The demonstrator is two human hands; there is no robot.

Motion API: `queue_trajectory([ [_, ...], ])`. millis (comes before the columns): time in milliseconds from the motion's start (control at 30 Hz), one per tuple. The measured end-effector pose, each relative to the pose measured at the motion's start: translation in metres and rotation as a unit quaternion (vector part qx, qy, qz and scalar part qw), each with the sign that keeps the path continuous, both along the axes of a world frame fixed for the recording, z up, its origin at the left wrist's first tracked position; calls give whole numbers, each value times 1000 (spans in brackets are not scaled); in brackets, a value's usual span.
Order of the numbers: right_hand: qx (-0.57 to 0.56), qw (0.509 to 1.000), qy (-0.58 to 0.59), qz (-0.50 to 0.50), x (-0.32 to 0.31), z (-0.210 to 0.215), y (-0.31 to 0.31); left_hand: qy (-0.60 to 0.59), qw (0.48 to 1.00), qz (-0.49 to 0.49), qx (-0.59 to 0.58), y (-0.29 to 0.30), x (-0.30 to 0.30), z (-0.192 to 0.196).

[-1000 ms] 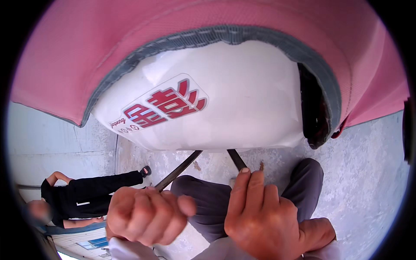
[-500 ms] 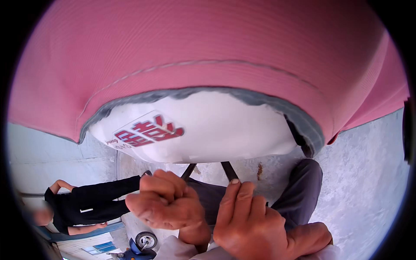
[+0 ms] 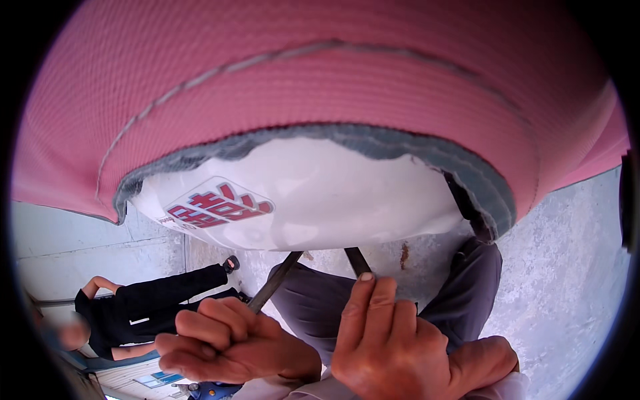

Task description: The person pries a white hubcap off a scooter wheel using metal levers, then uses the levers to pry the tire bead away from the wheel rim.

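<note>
Clenched left hand (image 3: 227, 340) gripping dark metal rod (image 3: 275, 283), right hand (image 3: 393, 347) fingers extended along second rod (image 3: 358, 261)

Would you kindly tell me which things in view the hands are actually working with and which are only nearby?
In hand:
left hand on the left dark rod
right hand on the right dark rod
pink cover over the white sack

Only nearby:
person in black
concrete floor

An outdoor or semi-open work area is suggested by bare concrete floor (image 3: 567, 267), pale concrete wall (image 3: 73, 247) & another person (image 3: 143, 317) nearby.
</note>
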State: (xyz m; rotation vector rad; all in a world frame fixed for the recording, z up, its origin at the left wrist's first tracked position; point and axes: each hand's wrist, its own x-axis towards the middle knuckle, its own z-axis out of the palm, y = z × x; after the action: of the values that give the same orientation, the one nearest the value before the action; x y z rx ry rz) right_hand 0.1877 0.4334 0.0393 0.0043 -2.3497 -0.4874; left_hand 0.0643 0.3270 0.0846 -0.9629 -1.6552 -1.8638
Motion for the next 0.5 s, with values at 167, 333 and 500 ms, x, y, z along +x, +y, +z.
queue_trajectory([
  [167,-79,993,-80,38,1,13,-3,-33,998,-7,61,-21,-19,10],
  [333,-372,910,-165,-76,-3,17,-29,-34,999,8,41,-9,-15,0],
  [500,-351,927,-109,-80,-6,4,-38,-26,999,32,-20,1,-9,1],
])
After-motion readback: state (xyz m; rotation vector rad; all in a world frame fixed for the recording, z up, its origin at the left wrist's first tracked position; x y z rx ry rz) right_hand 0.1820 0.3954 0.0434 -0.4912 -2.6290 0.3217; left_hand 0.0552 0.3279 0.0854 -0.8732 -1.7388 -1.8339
